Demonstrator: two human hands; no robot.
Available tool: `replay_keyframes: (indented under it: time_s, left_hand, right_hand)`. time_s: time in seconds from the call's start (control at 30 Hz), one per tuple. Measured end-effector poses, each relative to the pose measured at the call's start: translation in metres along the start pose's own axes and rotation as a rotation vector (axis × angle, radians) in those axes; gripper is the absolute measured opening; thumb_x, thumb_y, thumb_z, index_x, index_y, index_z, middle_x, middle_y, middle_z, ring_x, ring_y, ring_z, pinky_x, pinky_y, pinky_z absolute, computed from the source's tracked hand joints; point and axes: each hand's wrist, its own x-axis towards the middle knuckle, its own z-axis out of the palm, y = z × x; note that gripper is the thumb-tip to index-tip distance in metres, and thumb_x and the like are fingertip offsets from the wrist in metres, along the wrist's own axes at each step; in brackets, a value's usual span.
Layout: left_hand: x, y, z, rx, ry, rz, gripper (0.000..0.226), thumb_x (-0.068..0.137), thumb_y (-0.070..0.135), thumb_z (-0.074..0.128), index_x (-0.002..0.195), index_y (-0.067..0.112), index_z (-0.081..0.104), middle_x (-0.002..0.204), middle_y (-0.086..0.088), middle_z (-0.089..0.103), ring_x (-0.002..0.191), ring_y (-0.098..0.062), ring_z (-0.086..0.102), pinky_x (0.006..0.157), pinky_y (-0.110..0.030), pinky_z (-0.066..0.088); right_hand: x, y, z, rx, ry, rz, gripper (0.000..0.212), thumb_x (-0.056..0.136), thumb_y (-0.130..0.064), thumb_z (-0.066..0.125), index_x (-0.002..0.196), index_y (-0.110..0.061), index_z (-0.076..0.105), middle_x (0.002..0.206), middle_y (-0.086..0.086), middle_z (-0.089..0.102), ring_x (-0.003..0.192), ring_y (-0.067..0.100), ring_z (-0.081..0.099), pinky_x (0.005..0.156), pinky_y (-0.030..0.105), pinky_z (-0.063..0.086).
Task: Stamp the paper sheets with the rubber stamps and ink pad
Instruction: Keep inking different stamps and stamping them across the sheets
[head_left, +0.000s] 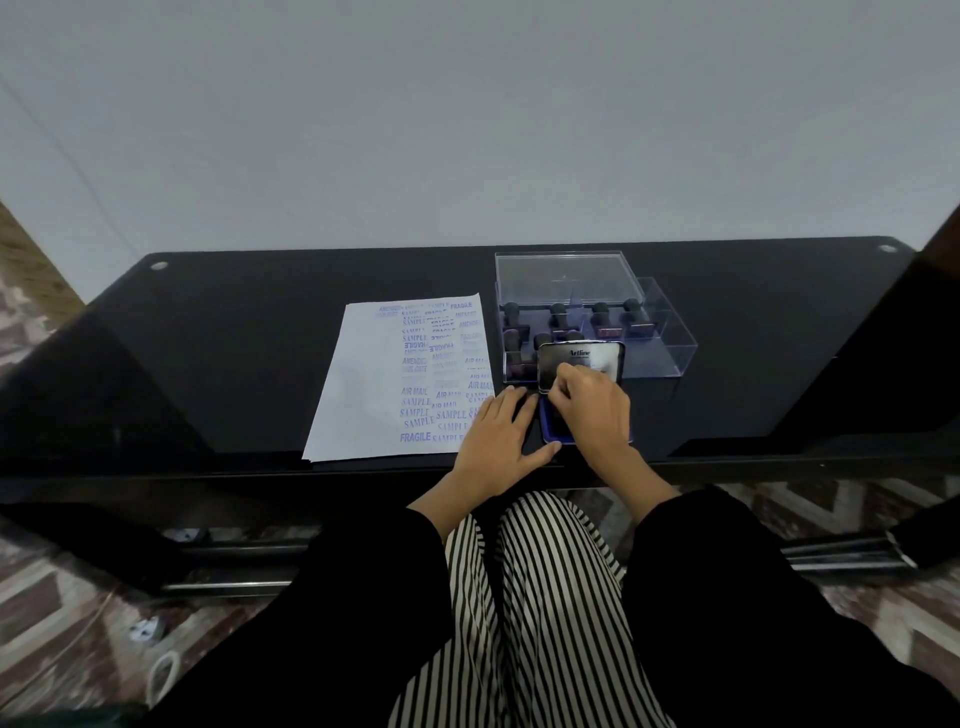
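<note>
While the fingers (563, 375) of the right hand (592, 410) curl and pinch the lower face of the lid (584, 357), we cannot tell whether anything is tucked beneath the palm. The lid stands upright at the far edge of the ink pad (549, 423), whose blue base shows at the hand's left side. Left hand (498, 431) lies flat on the desk (234, 364), fingers straight, thumb touching the pad's near corner, holding nothing.

We judge the step to be handling the pad's lid; opening or closing, we cannot say. No stamp is seen in either hand. If stamping goes on, the next move calls for the lid left upright and a stamp picked from the box.

Paper sheets (374, 384) sit just left of the left hand, right half already crowded with blue impressions, left half bare.

Behind the pad, the clear box (670, 338) holds the rubber stamps (558, 314) standing handles up; its clear cover (566, 275) is raised behind them.
</note>
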Motion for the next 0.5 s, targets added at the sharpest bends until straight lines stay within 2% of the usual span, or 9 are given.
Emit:
replay_keyframes:
  time_s: [0.13,0.2,0.3,0.5]
  left_hand:
    - [0.001,-0.001,0.003,-0.011,0.003,0.004,0.097,0.073,0.071,0.006,0.146,0.01,0.026,0.151,-0.01,0.026,0.141,-0.024,0.022,0.119,-0.037,0.016]
    - [0.001,-0.001,0.003,-0.018,0.007,0.003,0.097,0.073,0.071,0.007,0.146,0.01,0.026,0.152,-0.01,0.026,0.141,-0.024,0.022,0.118,-0.038,0.016]
    - [0.002,-0.002,0.004,-0.011,-0.006,0.001,0.098,0.072,0.071,0.005,0.146,0.01,0.024,0.152,-0.009,0.024,0.142,-0.024,0.02,0.119,-0.038,0.016]
    - [0.002,-0.001,0.003,-0.019,0.006,0.004,0.097,0.073,0.071,0.007,0.145,0.01,0.027,0.151,-0.01,0.028,0.14,-0.024,0.024,0.118,-0.038,0.018]
  right_hand:
    - [-0.01,0.0,0.002,-0.014,0.115,-0.068,0.026,0.075,-0.003,0.069,0.059,-0.008,0.048,0.055,0.007,0.054,0.051,0.017,0.04,0.041,0.023,0.026]
    - [-0.015,0.0,-0.001,-0.046,0.13,-0.099,0.031,0.068,-0.002,0.075,0.057,-0.009,0.047,0.052,0.004,0.051,0.049,0.017,0.043,0.039,0.021,0.023]
    - [-0.023,-0.001,-0.001,-0.097,0.158,-0.134,0.034,0.065,-0.004,0.079,0.056,-0.011,0.047,0.053,0.001,0.049,0.051,0.017,0.048,0.037,0.02,0.025]
    - [-0.032,0.0,-0.001,-0.11,0.195,-0.186,0.028,0.068,-0.006,0.077,0.06,-0.011,0.051,0.057,0.001,0.051,0.055,0.017,0.05,0.043,0.018,0.028]
